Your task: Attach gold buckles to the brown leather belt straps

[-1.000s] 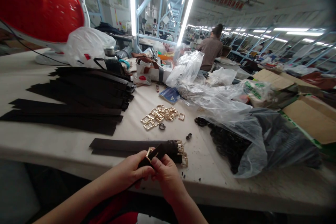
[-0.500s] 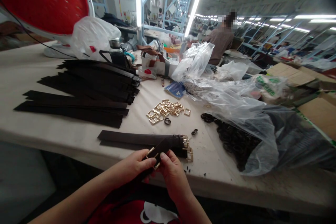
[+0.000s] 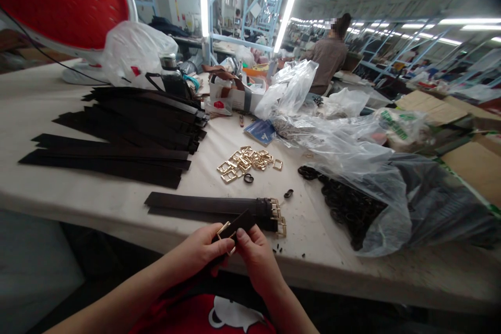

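Between my two hands is a dark leather belt strap [image 3: 239, 223] with a gold buckle [image 3: 223, 230] on it, just over the table's front edge. My left hand [image 3: 203, 245] grips the strap at the buckle, its thumb lying across the frame. My right hand [image 3: 258, 253] pinches the strap near its end, thumb on top. Behind them lie belts with gold buckles [image 3: 277, 210], stacked with the buckle ends to the right. Farther back is a pile of loose gold buckles [image 3: 246, 160], with a small dark belt loop [image 3: 248, 178] beside it.
Many dark straps [image 3: 129, 120] lie fanned out at left. A clear plastic bag [image 3: 332, 141] and a heap of dark loops [image 3: 348, 209] are at right. A blue booklet [image 3: 260, 131], a white box [image 3: 242, 95] and a flask [image 3: 170, 75] stand behind. A person [image 3: 329, 57] sits beyond.
My right thumb has shifted slightly on the strap, and the strap's end has tilted a little more upright beside the buckle. Both hands keep hold; the view has moved slightly.
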The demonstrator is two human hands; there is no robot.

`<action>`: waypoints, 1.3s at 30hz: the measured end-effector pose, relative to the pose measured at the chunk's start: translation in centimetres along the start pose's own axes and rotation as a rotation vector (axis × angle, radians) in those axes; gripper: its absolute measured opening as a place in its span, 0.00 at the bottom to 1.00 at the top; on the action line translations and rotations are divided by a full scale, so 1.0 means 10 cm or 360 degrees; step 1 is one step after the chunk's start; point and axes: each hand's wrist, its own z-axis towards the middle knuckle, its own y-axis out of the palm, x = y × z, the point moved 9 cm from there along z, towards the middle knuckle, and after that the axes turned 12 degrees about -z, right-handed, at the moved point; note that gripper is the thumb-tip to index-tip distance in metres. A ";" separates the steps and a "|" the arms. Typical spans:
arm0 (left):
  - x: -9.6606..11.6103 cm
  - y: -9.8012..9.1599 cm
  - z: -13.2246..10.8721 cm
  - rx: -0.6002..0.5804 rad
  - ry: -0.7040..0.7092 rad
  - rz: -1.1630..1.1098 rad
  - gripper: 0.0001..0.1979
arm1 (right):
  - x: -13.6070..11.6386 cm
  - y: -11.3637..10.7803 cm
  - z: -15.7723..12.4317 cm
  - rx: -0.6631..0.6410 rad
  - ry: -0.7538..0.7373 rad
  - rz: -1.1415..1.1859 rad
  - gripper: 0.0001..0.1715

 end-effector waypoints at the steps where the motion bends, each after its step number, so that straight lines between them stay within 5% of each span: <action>1: -0.01 0.01 0.00 -0.0005 -0.0023 -0.0028 0.15 | -0.02 0.00 -0.01 0.0011 -0.0022 -0.0016 0.15; 12: -0.21 -0.05 0.07 0.0008 -0.0172 -0.0049 0.16 | -0.12 -0.10 -0.08 0.0184 -0.0119 -0.0294 0.12; 16: -0.14 -0.08 0.03 0.0153 -0.0114 0.0116 0.15 | -0.01 -0.03 -0.02 0.0154 0.0059 -0.0011 0.13; 21: -0.02 -0.03 -0.03 0.0090 -0.0023 0.0113 0.14 | 0.00 0.15 0.00 -0.0033 0.0177 0.0272 0.11; 29: -0.09 -0.10 0.01 0.0243 0.0004 0.0179 0.13 | -0.42 -0.09 -0.22 0.0562 -0.0726 -0.1181 0.05; 31: -0.07 -0.07 -0.03 0.0240 0.0002 0.0225 0.13 | -0.38 -0.13 -0.19 0.0536 -0.0650 -0.1163 0.04; 35: -0.02 -0.01 -0.08 0.0103 -0.0013 0.0235 0.13 | -0.13 -0.12 0.00 0.0214 -0.0134 -0.0624 0.09; 39: -0.02 -0.19 0.08 0.0195 -0.0018 0.0206 0.15 | -0.28 -0.04 0.07 0.0174 -0.0277 -0.0663 0.11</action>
